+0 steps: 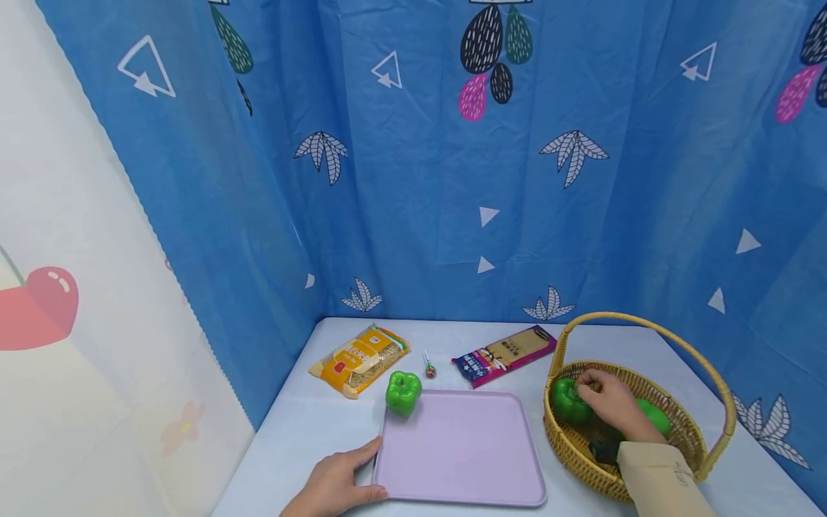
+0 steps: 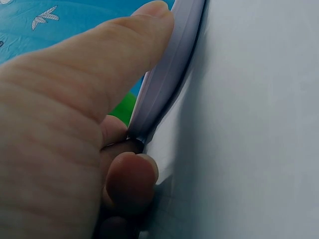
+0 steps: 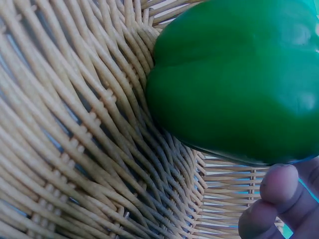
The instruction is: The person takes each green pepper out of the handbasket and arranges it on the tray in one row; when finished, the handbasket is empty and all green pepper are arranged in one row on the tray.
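In the head view, my left hand (image 1: 339, 477) rests at the left side of a lilac tray (image 1: 459, 449), thumb by the near corner. The left wrist view shows the thumb (image 2: 124, 37) against the tray's rim and the other fingers bent beside it. Inside a wicker basket (image 1: 581, 477), my right hand (image 1: 614, 402) holds a green bell pepper (image 1: 568, 403) at its upper side. Close up, fingertips (image 3: 279, 184) touch that pepper's lower edge, beside the woven wall. Another green pepper (image 1: 655, 416) lies partly hidden behind the right hand.
One green bell pepper (image 1: 403, 393) stands at the tray's far left corner. Behind lie a yellow food packet (image 1: 362, 359), a small lollipop (image 1: 430, 368) and a purple-and-gold packet (image 1: 507, 354). The basket's tall handle (image 1: 685, 348) arches over it. A blue curtain (image 1: 420, 179) backs the table.
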Demonstrator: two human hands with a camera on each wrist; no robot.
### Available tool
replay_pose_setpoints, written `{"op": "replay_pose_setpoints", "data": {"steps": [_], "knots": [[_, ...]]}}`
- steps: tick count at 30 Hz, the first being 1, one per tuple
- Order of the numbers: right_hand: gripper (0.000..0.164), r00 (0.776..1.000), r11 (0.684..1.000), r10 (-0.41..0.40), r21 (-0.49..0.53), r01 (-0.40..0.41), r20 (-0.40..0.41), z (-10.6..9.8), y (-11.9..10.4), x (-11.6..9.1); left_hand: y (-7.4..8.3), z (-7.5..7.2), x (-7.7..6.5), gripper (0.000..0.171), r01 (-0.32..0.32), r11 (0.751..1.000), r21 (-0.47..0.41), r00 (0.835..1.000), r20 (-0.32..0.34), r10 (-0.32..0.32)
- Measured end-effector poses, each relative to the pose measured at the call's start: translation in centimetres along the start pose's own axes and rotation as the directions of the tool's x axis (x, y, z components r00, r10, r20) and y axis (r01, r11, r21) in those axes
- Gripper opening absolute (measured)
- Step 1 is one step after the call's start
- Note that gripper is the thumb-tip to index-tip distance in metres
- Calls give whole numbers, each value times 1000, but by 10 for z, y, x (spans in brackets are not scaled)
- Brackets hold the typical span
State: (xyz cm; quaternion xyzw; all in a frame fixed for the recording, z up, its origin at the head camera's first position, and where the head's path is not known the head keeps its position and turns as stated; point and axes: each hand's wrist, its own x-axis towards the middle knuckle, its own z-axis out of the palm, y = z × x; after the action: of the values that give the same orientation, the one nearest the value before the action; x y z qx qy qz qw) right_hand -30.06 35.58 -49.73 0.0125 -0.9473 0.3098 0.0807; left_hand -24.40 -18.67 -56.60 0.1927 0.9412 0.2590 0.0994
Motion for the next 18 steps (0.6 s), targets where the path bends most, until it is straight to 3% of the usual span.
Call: {"op": "replay_pose_setpoints", "data": {"steps": [4, 6, 12, 18], "knots": [[56, 997, 998, 56, -18, -55, 61, 0, -1, 1, 1, -1, 0, 100, 2, 1000, -7, 1000, 2, -2], [64, 995, 998, 63, -30, -60, 82, 0, -1, 1, 2, -2, 0, 99, 5, 1000, -8, 1000, 5, -5], [69, 992, 998, 59, -26, -56, 110, 0, 0, 1, 2, -2, -1, 99, 10, 1000, 0, 1000, 5, -10], [64, 996, 1000, 23, -18, -21, 84, 2, 1, 2, 2, -1, -1, 98, -11, 1000, 16, 1000, -7, 11]]}}
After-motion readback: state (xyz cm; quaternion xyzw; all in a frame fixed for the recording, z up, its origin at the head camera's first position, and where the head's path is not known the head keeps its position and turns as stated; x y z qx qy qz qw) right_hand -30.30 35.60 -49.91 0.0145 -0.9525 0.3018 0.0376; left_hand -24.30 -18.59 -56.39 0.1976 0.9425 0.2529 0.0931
